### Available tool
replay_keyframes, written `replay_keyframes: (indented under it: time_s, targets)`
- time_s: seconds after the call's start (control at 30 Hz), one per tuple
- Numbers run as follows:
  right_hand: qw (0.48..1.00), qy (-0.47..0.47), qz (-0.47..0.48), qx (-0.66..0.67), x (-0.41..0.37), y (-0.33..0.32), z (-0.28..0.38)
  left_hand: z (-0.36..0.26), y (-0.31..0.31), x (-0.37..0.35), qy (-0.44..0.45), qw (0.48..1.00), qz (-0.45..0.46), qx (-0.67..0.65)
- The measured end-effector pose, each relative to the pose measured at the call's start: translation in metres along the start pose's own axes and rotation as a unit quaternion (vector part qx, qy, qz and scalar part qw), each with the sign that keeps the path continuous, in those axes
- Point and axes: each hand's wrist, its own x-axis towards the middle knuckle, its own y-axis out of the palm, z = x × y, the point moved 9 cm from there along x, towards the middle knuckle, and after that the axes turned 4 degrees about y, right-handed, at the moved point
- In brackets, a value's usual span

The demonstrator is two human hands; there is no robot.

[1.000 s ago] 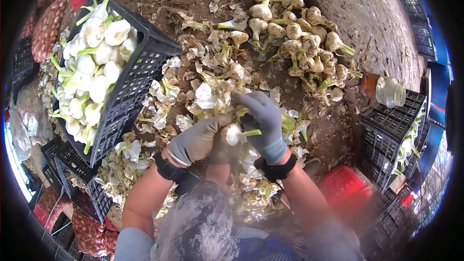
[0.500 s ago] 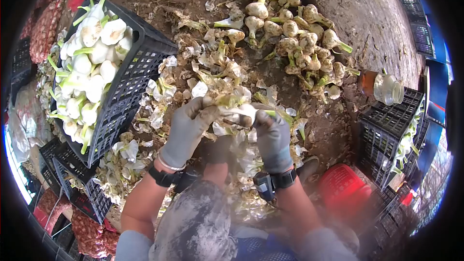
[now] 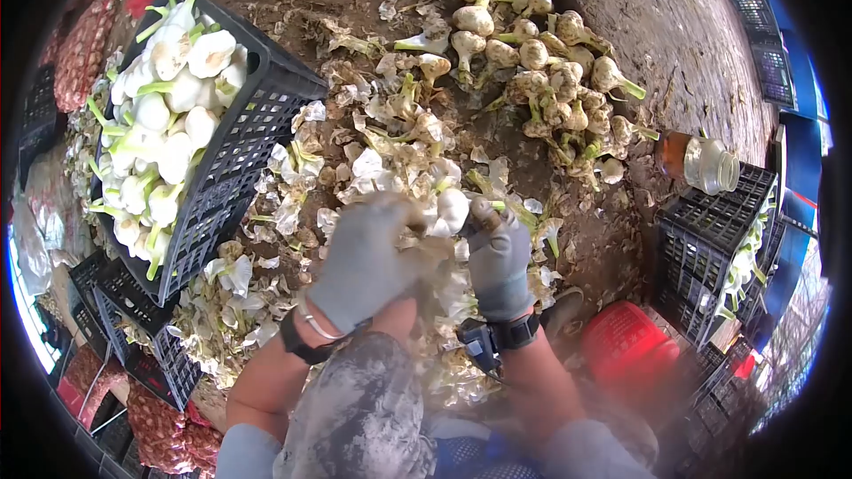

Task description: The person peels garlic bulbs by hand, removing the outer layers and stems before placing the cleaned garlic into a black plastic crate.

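Observation:
My right hand (image 3: 500, 257), in a grey glove, is closed on the green stem of a garlic bulb (image 3: 452, 209). The bulb is white and smooth and points left, towards my other hand. Close beside it, my left hand (image 3: 368, 253), also gloved, is smeared by motion and its fingers do not show clearly. A brownish blur of loose skin overlaps the space just below the bulb. Torn garlic skins (image 3: 408, 133) lie heaped on the ground beyond and around both hands.
A black crate (image 3: 253, 137) full of peeled white garlic stands tilted at the left. Unpeeled garlic (image 3: 568, 80) is piled ahead to the right. A glass jar (image 3: 710, 166) lies near another black crate (image 3: 714, 231). A red bucket (image 3: 628, 346) is at the lower right.
My left hand has pulled down and away from the bulb, taking outer skin with it. The bulb now shows clean and white; my right hand has kept its hold and barely moved.

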Motion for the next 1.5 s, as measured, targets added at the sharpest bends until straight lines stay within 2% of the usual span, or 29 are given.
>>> replay_keyframes:
  time_s: [0.07, 0.1, 0.13, 0.17, 0.27, 0.3, 0.33, 0.37, 0.4, 0.43, 0.5, 0.53, 0.57, 0.63, 0.67, 0.7, 0.73, 0.77, 0.8, 0.87, 1.0, 1.07, 1.17, 1.23, 1.3, 1.37, 1.4, 1.47, 1.5]
  targets:
    - [0.994, -0.053, 0.03, -0.089, -0.001, 0.001, -0.006, -0.002, 0.011, -0.001, -0.005, 0.999, 0.038, -0.016]
    - [0.996, -0.001, 0.028, 0.09, 0.002, 0.0, -0.017, 0.012, 0.022, -0.005, -0.076, 0.972, 0.052, -0.216]
    - [0.962, 0.052, 0.024, 0.266, 0.002, 0.001, -0.026, 0.022, 0.035, -0.011, -0.144, 0.9, 0.065, -0.406]
    - [0.904, 0.135, 0.004, 0.407, 0.0, -0.001, -0.033, 0.028, 0.03, -0.011, -0.12, 0.843, 0.035, -0.523]
    - [0.858, 0.142, 0.1, 0.483, 0.004, -0.002, -0.034, 0.044, 0.008, -0.007, -0.122, 0.817, -0.044, -0.562]
    - [0.858, 0.142, 0.103, 0.483, 0.003, 0.0, -0.032, 0.052, 0.005, -0.009, -0.138, 0.925, 0.017, -0.353]
    - [0.901, 0.136, 0.056, 0.409, 0.001, -0.005, -0.035, 0.052, 0.007, -0.013, -0.14, 0.926, 0.013, -0.35]
    - [0.934, 0.13, 0.013, 0.333, 0.0, -0.006, -0.035, 0.044, -0.002, -0.016, -0.083, 0.985, -0.027, -0.152]
    - [0.966, 0.092, 0.018, 0.242, -0.002, 0.002, -0.021, 0.029, -0.011, -0.016, -0.022, 0.996, -0.063, 0.057]
    - [0.99, 0.067, 0.012, 0.123, -0.008, 0.012, -0.01, 0.028, -0.004, -0.015, -0.08, 0.985, -0.014, -0.154]
    - [0.993, 0.081, 0.017, -0.084, -0.014, 0.027, 0.001, 0.011, -0.002, -0.015, -0.015, 0.985, -0.01, -0.174]
    - [0.912, -0.212, 0.064, -0.345, -0.023, 0.051, 0.037, 0.002, -0.005, -0.013, 0.018, 0.987, -0.007, -0.163]
    - [0.95, -0.185, 0.063, -0.244, -0.019, 0.051, 0.036, 0.003, -0.014, -0.012, 0.017, 0.987, -0.013, -0.156]
    - [0.994, -0.076, 0.069, -0.035, -0.013, 0.052, 0.038, -0.011, -0.085, -0.02, 0.111, 0.953, -0.273, -0.073]
    - [0.994, -0.001, 0.08, 0.075, -0.009, 0.054, 0.038, -0.015, -0.147, -0.036, 0.1, 0.898, -0.421, 0.079]
    - [0.991, -0.012, 0.086, 0.097, -0.004, 0.048, 0.036, 0.003, -0.167, -0.045, 0.066, 0.871, -0.484, 0.05]
    - [0.991, -0.014, 0.09, 0.099, 0.0, 0.042, 0.034, 0.012, -0.186, -0.049, 0.026, 0.825, -0.553, -0.113]
    - [0.991, -0.014, 0.083, 0.104, 0.004, 0.034, 0.031, -0.003, -0.208, -0.052, 0.076, 0.817, -0.546, 0.169]
    - [0.991, -0.013, 0.075, 0.109, 0.006, 0.03, 0.029, 0.009, -0.22, -0.049, 0.086, 0.826, -0.526, 0.183]
    - [0.993, -0.006, 0.065, 0.102, 0.008, 0.029, 0.027, 0.025, -0.218, -0.025, -0.002, 0.816, -0.391, 0.425]
    - [0.995, 0.008, 0.045, 0.087, 0.019, 0.025, 0.016, 0.063, -0.181, -0.019, 0.013, 0.829, -0.295, 0.475]
    - [0.993, 0.022, 0.049, 0.108, 0.026, 0.02, 0.011, 0.053, -0.175, -0.024, 0.025, 0.836, -0.31, 0.452]
    - [0.999, 0.046, -0.023, -0.008, 0.049, 0.011, 0.033, 0.053, -0.183, -0.033, 0.033, 0.859, -0.383, 0.337]
    - [0.994, -0.063, 0.008, -0.088, 0.08, 0.014, 0.056, 0.032, -0.189, -0.042, 0.025, 0.842, -0.433, 0.319]
    - [0.93, -0.212, 0.0, -0.302, 0.107, 0.033, 0.093, 0.014, -0.184, -0.048, 0.045, 0.839, -0.479, 0.254]
    - [0.812, -0.389, 0.006, -0.435, 0.122, 0.071, 0.125, 0.01, -0.163, -0.045, 0.062, 0.874, -0.469, 0.113]
    - [0.814, -0.388, 0.003, -0.432, 0.142, 0.077, 0.126, 0.016, -0.146, -0.038, 0.068, 0.892, -0.448, -0.002]
    - [0.643, -0.417, 0.01, -0.643, 0.168, 0.102, 0.099, 0.006, -0.107, -0.016, 0.049, 0.937, -0.342, -0.051]
    - [0.645, -0.416, 0.012, -0.641, 0.17, 0.103, 0.093, 0.015, -0.08, -0.011, 0.051, 0.958, -0.269, -0.08]
